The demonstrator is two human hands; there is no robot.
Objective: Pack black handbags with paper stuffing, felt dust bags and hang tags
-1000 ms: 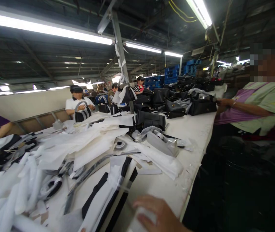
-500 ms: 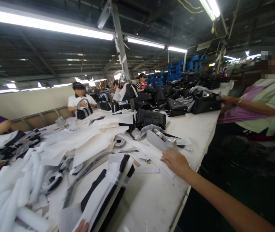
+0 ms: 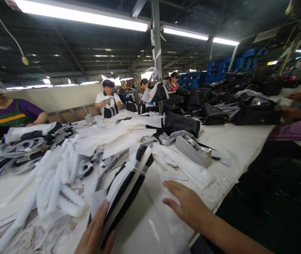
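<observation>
My left hand (image 3: 97, 225) grips the near end of a long flat bundle of black material and white sheeting (image 3: 129, 183), which looks like a folded bag. The bundle stands tilted on the white table, its far end raised to the right. Some of the left fingers pass behind it and are hidden. Held over the tabletop to the right of the bundle, my right hand (image 3: 186, 204) is empty, thumb and fingers apart. Just beyond it lie a white strip of wrapping (image 3: 184, 164) and a grey plastic-wrapped piece (image 3: 190, 150).
White foam rolls (image 3: 57, 183) are piled on the left, near wrapped straps (image 3: 84, 169). White paper sheets (image 3: 124, 137) cover the middle. Several black handbags (image 3: 256, 113) stand farther back. Co-workers are at the left, far side and right; a post (image 3: 157, 42) rises behind the table.
My right hand has drawn back from the white wrapping strip toward me, fingers spreading. More of my left hand shows on the bundle, which sits more upright. The view has turned left.
</observation>
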